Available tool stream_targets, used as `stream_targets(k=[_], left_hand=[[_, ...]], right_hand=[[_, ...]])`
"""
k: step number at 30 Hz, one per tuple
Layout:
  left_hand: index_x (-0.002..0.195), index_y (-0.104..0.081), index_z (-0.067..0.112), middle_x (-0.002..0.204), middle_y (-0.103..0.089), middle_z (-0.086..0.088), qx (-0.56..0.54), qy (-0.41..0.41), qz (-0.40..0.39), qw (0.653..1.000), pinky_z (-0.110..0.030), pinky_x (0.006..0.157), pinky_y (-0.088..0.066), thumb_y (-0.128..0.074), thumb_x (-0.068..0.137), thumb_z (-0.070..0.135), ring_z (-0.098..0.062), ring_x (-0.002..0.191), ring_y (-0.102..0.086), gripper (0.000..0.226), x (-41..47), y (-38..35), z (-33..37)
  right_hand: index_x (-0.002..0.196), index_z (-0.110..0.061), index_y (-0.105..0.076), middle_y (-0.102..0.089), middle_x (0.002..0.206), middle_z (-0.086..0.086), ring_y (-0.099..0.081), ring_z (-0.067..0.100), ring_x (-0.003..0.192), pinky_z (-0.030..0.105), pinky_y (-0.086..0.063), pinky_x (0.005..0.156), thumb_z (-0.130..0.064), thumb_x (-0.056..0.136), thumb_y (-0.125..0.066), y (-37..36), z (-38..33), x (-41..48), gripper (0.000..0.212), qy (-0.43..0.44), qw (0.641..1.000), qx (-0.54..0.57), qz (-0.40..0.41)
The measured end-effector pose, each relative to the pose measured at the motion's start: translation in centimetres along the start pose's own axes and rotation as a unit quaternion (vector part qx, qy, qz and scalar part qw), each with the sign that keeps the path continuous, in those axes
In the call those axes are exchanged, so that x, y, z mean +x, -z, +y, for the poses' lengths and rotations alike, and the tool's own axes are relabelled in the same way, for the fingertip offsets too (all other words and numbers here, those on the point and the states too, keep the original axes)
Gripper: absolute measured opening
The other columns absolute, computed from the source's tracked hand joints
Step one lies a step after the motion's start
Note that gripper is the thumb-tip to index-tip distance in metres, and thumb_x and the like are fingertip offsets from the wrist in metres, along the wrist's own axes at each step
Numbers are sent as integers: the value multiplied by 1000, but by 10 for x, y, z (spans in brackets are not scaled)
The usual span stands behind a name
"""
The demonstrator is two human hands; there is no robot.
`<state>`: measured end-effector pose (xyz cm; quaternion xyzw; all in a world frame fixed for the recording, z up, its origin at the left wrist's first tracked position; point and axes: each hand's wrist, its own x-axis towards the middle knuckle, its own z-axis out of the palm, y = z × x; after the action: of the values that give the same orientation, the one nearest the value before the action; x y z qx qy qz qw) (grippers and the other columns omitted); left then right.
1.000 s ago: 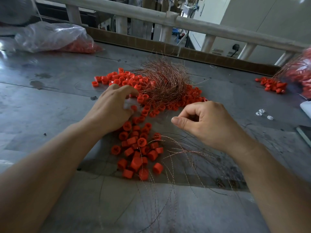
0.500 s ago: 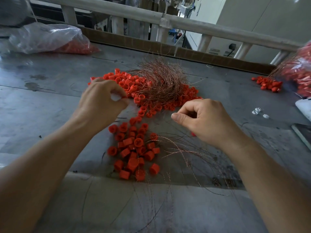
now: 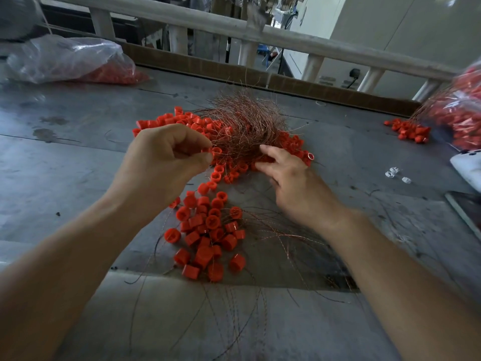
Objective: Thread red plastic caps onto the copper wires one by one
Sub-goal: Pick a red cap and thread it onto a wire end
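The fingers (image 3: 194,140) of the left hand (image 3: 166,157) are curled. The tips of the thumb and forefinger are drawn together, pinching a single red cap (image 3: 208,150). The hand sits at the left edge of a tangle of copper wires (image 3: 244,123).

The right hand (image 3: 294,178) is just beside it. Its fingers are nearly straight and slightly spread, and hold nothing that can be seen. Their tips reach into the near edge of the same tangle, among wires and caps.

The tangle sits mid-way across a grey metal counter (image 3: 78,173). It lies on top of a heap of red caps (image 3: 182,119) that spills out on both sides of it.

Nearer the person, between the two forearms, lies a second loose cluster of caps (image 3: 208,230). Some stand upright and some lie on their sides. Thin loose wires (image 3: 276,230) fan out from this cluster to the right and toward the near edge.

At the far left lies a clear plastic bag (image 3: 65,58) with red caps inside. At the far right, a small pile of caps (image 3: 408,130) lies beside a blurred second bag (image 3: 466,110) of red pieces.

A few small white pieces (image 3: 395,175) lie to the right of the right hand, well apart from it.

A brown cardboard strip (image 3: 197,63) runs along the far edge of the counter, with a pale railing (image 3: 286,39) behind it.
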<state>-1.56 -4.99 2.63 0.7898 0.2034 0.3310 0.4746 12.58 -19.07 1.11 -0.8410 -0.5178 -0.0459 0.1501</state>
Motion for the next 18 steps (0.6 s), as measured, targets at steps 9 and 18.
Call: stream_targets(k=[9, 18], left_hand=[[75, -64, 30, 72, -64, 8, -14, 3, -6, 1000, -4, 55, -42, -70, 75, 5, 6, 58, -57, 26, -1, 1, 0], [78, -67, 37, 81, -68, 14, -37, -64, -90, 993, -17, 70, -53, -69, 66, 31, -2, 72, -63, 14, -8, 2, 10]], right_hand=[[137, -7, -39, -35, 144, 0, -30, 14, 131, 13, -16, 99, -2, 93, -45, 0, -1, -1, 45, 15, 1000, 4, 26], [117, -2, -60, -58, 115, 8, -49, 21, 111, 14, -27, 94, -9, 83, -60, 14, -20, -13, 34, 106, 989, 46, 90]])
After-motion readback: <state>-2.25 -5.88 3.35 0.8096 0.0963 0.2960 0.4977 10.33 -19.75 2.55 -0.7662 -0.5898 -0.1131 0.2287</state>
